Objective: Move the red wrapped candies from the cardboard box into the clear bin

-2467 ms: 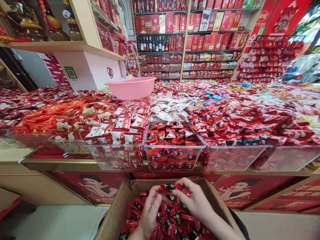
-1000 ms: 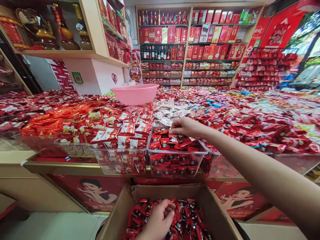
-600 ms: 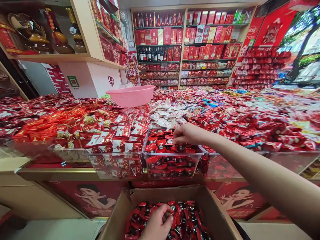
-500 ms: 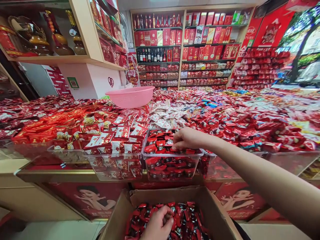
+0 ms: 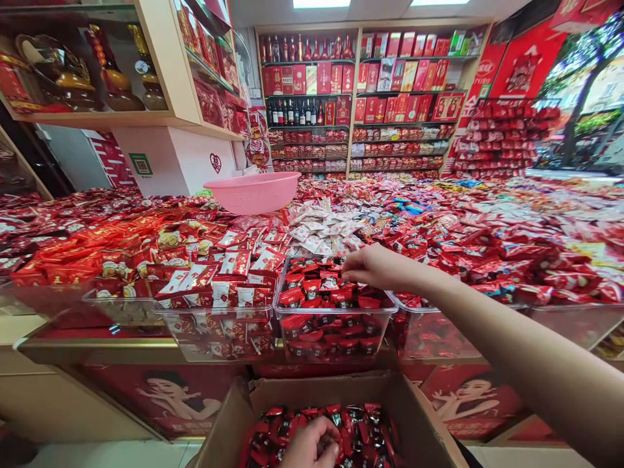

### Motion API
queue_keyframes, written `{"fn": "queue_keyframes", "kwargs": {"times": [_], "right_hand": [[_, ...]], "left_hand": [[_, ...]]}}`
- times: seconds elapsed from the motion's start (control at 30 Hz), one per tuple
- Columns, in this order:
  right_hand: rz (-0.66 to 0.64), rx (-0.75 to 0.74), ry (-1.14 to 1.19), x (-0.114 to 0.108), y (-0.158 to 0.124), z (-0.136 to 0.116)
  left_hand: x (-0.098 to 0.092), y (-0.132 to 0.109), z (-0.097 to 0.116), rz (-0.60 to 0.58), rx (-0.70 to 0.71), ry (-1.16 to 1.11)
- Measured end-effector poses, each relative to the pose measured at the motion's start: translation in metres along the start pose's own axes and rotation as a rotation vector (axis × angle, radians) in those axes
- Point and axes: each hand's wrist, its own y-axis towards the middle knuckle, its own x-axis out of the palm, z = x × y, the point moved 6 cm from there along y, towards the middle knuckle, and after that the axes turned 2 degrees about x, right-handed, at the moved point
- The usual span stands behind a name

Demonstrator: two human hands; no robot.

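Note:
My right hand [image 5: 373, 268] reaches over the right side of a clear plastic bin [image 5: 336, 311] filled with red-and-black wrapped candies [image 5: 312, 286]. Its fingers are bent down and drawn together just above the candies; what they hold, if anything, is hidden. Lower down, my left hand [image 5: 312, 445] rests inside an open cardboard box [image 5: 322, 389], against a heap of the same kind of candies [image 5: 361, 432]. Those fingers curl toward the thumb, and I cannot make out anything between them.
Left of the bin stands another clear bin [image 5: 219, 335] with red-and-white packets. White packets [image 5: 324, 227] and a pink plastic basket [image 5: 253, 194] lie behind. More red sweets [image 5: 468, 260] spread to the right. A cabinet [image 5: 160, 117] overhangs the left side; bottle shelves [image 5: 309, 78] line the back.
My right hand has risen slightly and shifted a little right, uncovering more candies in the bin. My left hand remains in the box, slightly lower in view. The camera view has tilted up a little.

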Motion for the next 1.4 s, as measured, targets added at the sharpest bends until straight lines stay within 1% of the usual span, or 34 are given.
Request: {"fn": "queue_keyframes", "kwargs": {"times": [0.03, 0.1, 0.2, 0.4, 0.57, 0.77, 0.83, 0.97, 1.1, 1.17, 1.27, 1.33, 1.4], "right_hand": [[0.022, 0.018, -0.019, -0.003, 0.001, 0.005], [0.026, 0.047, -0.046, -0.004, 0.004, 0.014], [-0.004, 0.056, -0.102, 0.002, 0.008, 0.019], [-0.086, 0.067, -0.266, 0.02, 0.013, 0.006], [-0.156, 0.03, -0.227, 0.026, 0.01, 0.0], [-0.298, 0.042, -0.231, 0.028, 0.004, -0.004], [-0.281, 0.055, -0.235, 0.026, 0.005, -0.006], [-0.167, 0.035, -0.182, 0.023, 0.011, -0.014], [-0.135, -0.012, -0.161, 0.023, 0.014, -0.021], [-0.107, 0.0, -0.193, 0.02, 0.017, -0.019], [-0.079, 0.065, -0.266, 0.017, 0.022, -0.005], [-0.061, 0.101, -0.296, 0.017, 0.026, 0.003], [-0.065, 0.103, -0.29, 0.021, 0.03, 0.006]], "left_hand": [[0.0, 0.0, 0.0, -0.003, 0.0, 0.003], [0.001, 0.0, 0.001, -0.009, 0.004, 0.007], [0.0, -0.002, 0.001, -0.021, 0.008, 0.035], [-0.001, -0.003, 0.0, -0.054, -0.008, 0.103], [0.001, -0.005, -0.002, -0.053, 0.005, 0.103], [0.0, -0.005, 0.0, -0.055, 0.021, 0.124], [0.0, -0.005, -0.001, -0.055, 0.027, 0.128], [0.001, -0.004, -0.004, -0.046, 0.042, 0.122], [0.002, -0.004, -0.007, -0.058, 0.05, 0.12], [0.003, -0.004, -0.009, -0.072, 0.051, 0.13], [0.003, -0.004, -0.01, -0.073, 0.038, 0.139], [0.004, -0.004, -0.01, -0.074, 0.032, 0.147], [0.004, -0.004, -0.007, -0.086, 0.03, 0.162]]}}
